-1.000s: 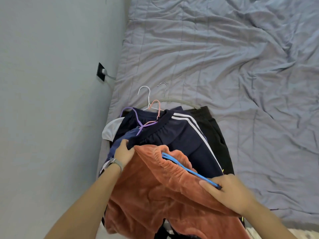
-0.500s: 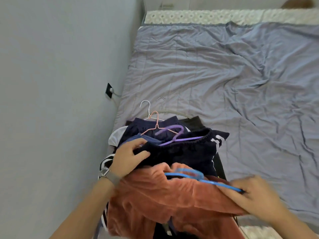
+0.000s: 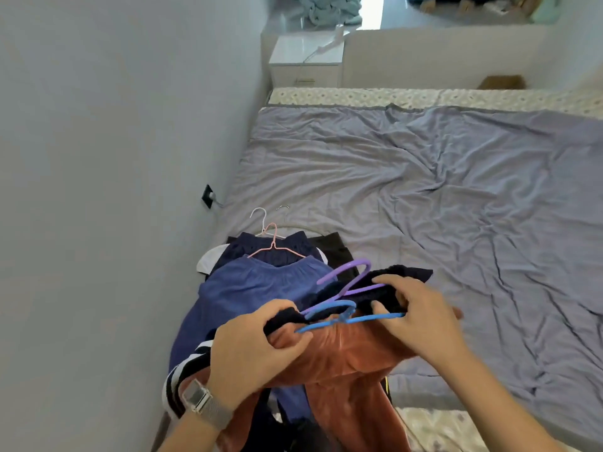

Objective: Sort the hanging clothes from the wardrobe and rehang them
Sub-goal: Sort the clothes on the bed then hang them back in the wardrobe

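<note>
Left hand (image 3: 257,353) grips rust velvet garment (image 3: 346,357) plus dark waistband; right hand (image 3: 421,318) pinches blue hanger (image 3: 352,319) and navy pants (image 3: 391,282), over bed (image 3: 424,197)

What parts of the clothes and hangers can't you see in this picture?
Head view only:
- Rust-orange garment: lower part cut off by the bottom edge, so its type is unclear.
- Blue hanger: its right end is hidden under the right hand.
- Dark garment: mostly covered by both hands; the left hand bunches it.
- White hanger: body buried under the pile.
</note>
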`<move>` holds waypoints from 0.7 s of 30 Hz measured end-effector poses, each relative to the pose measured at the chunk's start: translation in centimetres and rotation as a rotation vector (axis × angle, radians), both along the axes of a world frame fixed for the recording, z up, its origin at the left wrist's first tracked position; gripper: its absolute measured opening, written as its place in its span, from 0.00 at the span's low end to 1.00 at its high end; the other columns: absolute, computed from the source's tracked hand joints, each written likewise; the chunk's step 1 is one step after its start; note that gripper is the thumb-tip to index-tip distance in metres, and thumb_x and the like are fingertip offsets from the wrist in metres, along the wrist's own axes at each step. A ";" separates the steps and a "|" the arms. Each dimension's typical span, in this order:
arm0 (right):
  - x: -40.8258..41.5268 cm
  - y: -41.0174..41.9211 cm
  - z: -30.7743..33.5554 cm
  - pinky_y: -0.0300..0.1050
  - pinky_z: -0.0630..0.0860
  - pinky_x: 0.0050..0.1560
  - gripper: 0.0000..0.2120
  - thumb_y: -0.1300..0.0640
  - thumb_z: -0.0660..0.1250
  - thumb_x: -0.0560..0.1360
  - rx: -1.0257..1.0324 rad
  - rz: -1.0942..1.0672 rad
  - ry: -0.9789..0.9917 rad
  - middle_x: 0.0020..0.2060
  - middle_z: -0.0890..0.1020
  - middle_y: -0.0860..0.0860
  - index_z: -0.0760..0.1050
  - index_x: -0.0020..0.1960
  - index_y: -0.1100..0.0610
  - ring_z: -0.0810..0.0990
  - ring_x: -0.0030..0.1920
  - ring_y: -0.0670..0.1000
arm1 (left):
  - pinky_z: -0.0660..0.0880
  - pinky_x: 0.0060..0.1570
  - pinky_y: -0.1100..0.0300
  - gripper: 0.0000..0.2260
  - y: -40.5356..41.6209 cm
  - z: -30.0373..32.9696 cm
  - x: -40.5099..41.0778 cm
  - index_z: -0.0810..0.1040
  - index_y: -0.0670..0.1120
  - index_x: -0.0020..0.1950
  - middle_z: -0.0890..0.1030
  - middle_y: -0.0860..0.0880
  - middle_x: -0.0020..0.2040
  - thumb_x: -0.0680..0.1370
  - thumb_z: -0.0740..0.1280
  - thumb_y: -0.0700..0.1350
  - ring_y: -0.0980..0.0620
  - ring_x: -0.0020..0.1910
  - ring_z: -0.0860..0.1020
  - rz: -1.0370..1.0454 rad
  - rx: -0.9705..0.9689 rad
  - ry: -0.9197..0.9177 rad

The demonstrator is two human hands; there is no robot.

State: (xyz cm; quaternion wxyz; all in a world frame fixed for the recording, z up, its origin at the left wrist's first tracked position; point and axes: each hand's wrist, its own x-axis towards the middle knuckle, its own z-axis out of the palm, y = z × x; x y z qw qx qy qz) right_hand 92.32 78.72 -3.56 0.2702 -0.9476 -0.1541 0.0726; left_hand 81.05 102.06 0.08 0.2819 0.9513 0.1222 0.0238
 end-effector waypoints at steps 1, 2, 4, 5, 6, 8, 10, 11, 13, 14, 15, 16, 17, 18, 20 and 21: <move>0.0 -0.8 0.3 0.35 0.65 0.32 0.16 0.46 0.73 0.68 0.021 0.022 -0.080 0.35 0.70 0.43 0.79 0.55 0.45 0.71 0.36 0.44 | 0.75 0.39 0.67 0.22 -1.4 0.7 -1.2 0.69 0.66 0.54 0.80 0.65 0.38 0.62 0.64 0.69 0.63 0.39 0.79 0.066 0.005 -0.025; 0.2 -1.6 0.8 0.34 0.63 0.33 0.13 0.46 0.74 0.67 0.057 0.051 -0.180 0.36 0.69 0.45 0.81 0.51 0.47 0.70 0.37 0.46 | 0.76 0.40 0.66 0.21 -2.8 1.4 -2.4 0.70 0.66 0.53 0.80 0.65 0.38 0.62 0.64 0.69 0.63 0.39 0.79 0.134 0.000 -0.052; 0.8 -3.5 2.0 0.40 0.64 0.39 0.12 0.43 0.73 0.65 0.116 0.143 -0.346 0.40 0.70 0.49 0.82 0.42 0.50 0.68 0.44 0.50 | 0.77 0.43 0.62 0.19 -6.0 2.7 -4.6 0.74 0.65 0.50 0.80 0.66 0.40 0.62 0.65 0.69 0.64 0.40 0.79 0.250 -0.013 -0.090; 1.2 -4.6 2.9 0.43 0.64 0.44 0.14 0.39 0.70 0.66 0.110 0.203 -0.390 0.43 0.71 0.49 0.81 0.39 0.50 0.68 0.48 0.52 | 0.78 0.44 0.59 0.19 -7.6 3.5 -5.6 0.75 0.64 0.49 0.80 0.67 0.41 0.62 0.65 0.69 0.64 0.41 0.79 0.304 -0.023 -0.098; 1.5 -5.7 3.7 0.45 0.61 0.47 0.16 0.36 0.67 0.67 0.092 0.286 -0.412 0.45 0.73 0.48 0.78 0.37 0.49 0.69 0.50 0.51 | 0.78 0.45 0.58 0.18 -9.2 4.3 -6.5 0.75 0.64 0.48 0.80 0.67 0.41 0.61 0.66 0.69 0.64 0.41 0.79 0.359 -0.022 -0.111; 2.0 -7.6 5.3 0.45 0.61 0.44 0.20 0.31 0.59 0.69 0.071 0.506 -0.371 0.37 0.73 0.40 0.69 0.32 0.46 0.71 0.44 0.46 | 0.78 0.44 0.59 0.19 -12.1 5.9 -8.4 0.75 0.66 0.48 0.80 0.69 0.41 0.60 0.65 0.69 0.64 0.41 0.79 0.455 0.014 -0.148; 1.6 -8.9 7.0 0.41 0.62 0.34 0.24 0.28 0.53 0.69 0.022 0.722 -0.238 0.28 0.69 0.44 0.60 0.31 0.48 0.68 0.32 0.44 | 0.76 0.41 0.63 0.19 -14.8 7.3 -10.6 0.75 0.68 0.49 0.79 0.71 0.41 0.60 0.64 0.70 0.65 0.40 0.79 0.528 0.085 -0.171; 1.1 -9.1 7.7 0.39 0.60 0.30 0.25 0.28 0.51 0.68 0.001 0.804 -0.213 0.26 0.68 0.46 0.59 0.30 0.49 0.67 0.30 0.46 | 0.75 0.39 0.66 0.19 -15.9 8.0 -11.8 0.75 0.67 0.48 0.79 0.71 0.38 0.60 0.64 0.70 0.65 0.39 0.79 0.574 0.131 -0.175; -0.7 -8.8 8.7 0.38 0.57 0.28 0.26 0.28 0.49 0.67 0.026 0.933 -0.194 0.24 0.67 0.48 0.59 0.30 0.51 0.67 0.28 0.49 | 0.72 0.38 0.66 0.19 -17.7 9.1 -15.0 0.77 0.66 0.47 0.79 0.69 0.36 0.60 0.63 0.70 0.63 0.38 0.79 0.696 0.219 -0.180; -2.0 -8.4 9.2 0.39 0.58 0.27 0.27 0.29 0.50 0.67 0.062 0.984 -0.182 0.23 0.67 0.48 0.60 0.29 0.52 0.67 0.28 0.50 | 0.73 0.38 0.64 0.19 -18.5 9.7 -16.7 0.78 0.65 0.46 0.80 0.68 0.37 0.60 0.62 0.70 0.61 0.39 0.80 0.759 0.255 -0.181; -3.5 -8.1 9.5 0.41 0.59 0.27 0.27 0.29 0.51 0.68 0.102 1.026 -0.173 0.23 0.67 0.49 0.61 0.29 0.53 0.68 0.28 0.50 | 0.74 0.38 0.62 0.19 -19.2 10.3 -18.6 0.79 0.65 0.46 0.82 0.66 0.38 0.61 0.62 0.69 0.58 0.40 0.82 0.819 0.295 -0.180; -5.1 -7.7 9.9 0.42 0.60 0.28 0.27 0.30 0.53 0.68 0.134 1.066 -0.171 0.23 0.67 0.50 0.61 0.29 0.54 0.68 0.28 0.50 | 0.75 0.39 0.61 0.19 -20.0 10.8 -20.5 0.80 0.64 0.47 0.83 0.64 0.40 0.61 0.61 0.69 0.57 0.42 0.82 0.870 0.338 -0.173; -6.9 -7.5 10.3 0.43 0.61 0.28 0.26 0.31 0.54 0.68 0.158 1.100 -0.175 0.23 0.68 0.50 0.61 0.29 0.54 0.68 0.28 0.50 | 0.75 0.41 0.60 0.20 -20.8 11.4 -22.4 0.80 0.64 0.48 0.83 0.63 0.42 0.62 0.61 0.69 0.56 0.43 0.82 0.910 0.372 -0.159; -8.6 -7.4 10.8 0.44 0.62 0.29 0.25 0.33 0.56 0.69 0.171 1.132 -0.182 0.23 0.68 0.51 0.62 0.29 0.53 0.67 0.28 0.50 | 0.75 0.42 0.59 0.20 -21.8 12.0 -24.5 0.80 0.63 0.49 0.83 0.62 0.44 0.63 0.61 0.68 0.56 0.45 0.82 0.944 0.391 -0.143; -11.9 -7.6 11.6 0.45 0.62 0.29 0.22 0.37 0.61 0.70 0.181 1.185 -0.183 0.23 0.68 0.50 0.63 0.28 0.52 0.67 0.28 0.50 | 0.75 0.45 0.59 0.21 -24.4 13.0 -28.4 0.80 0.62 0.53 0.83 0.61 0.46 0.64 0.60 0.65 0.56 0.47 0.81 1.000 0.402 -0.108; -13.4 -8.0 11.9 0.45 0.61 0.28 0.22 0.39 0.62 0.71 0.189 1.217 -0.186 0.23 0.68 0.50 0.63 0.28 0.53 0.66 0.28 0.50 | 0.75 0.46 0.58 0.21 -26.1 13.4 -30.3 0.79 0.61 0.54 0.83 0.61 0.47 0.65 0.60 0.64 0.55 0.47 0.80 1.032 0.403 -0.091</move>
